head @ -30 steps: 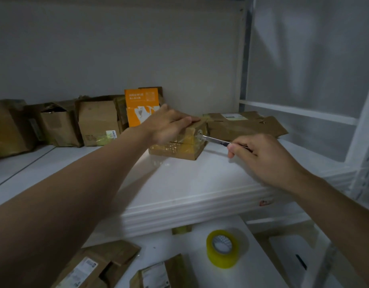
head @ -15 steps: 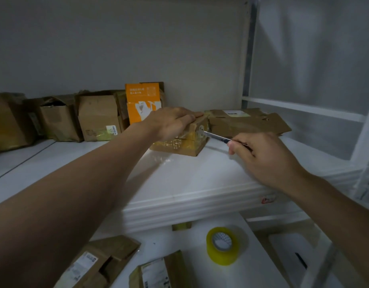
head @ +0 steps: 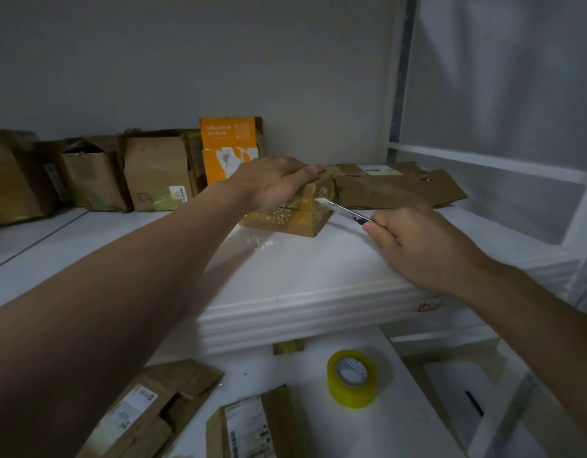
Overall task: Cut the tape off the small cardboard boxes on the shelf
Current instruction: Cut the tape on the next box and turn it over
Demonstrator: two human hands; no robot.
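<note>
A: Where is the small cardboard box?

B: On the white shelf, just in front of a flattened carton; glossy tape covers it.

A: The left hand?

B: It presses on the box top, fingers laid nearly straight.

A: The right hand?

B: Its fingers are curled round a utility knife, blade tip touching the box's taped right end. A tape roll stands on the lower surface.
</note>
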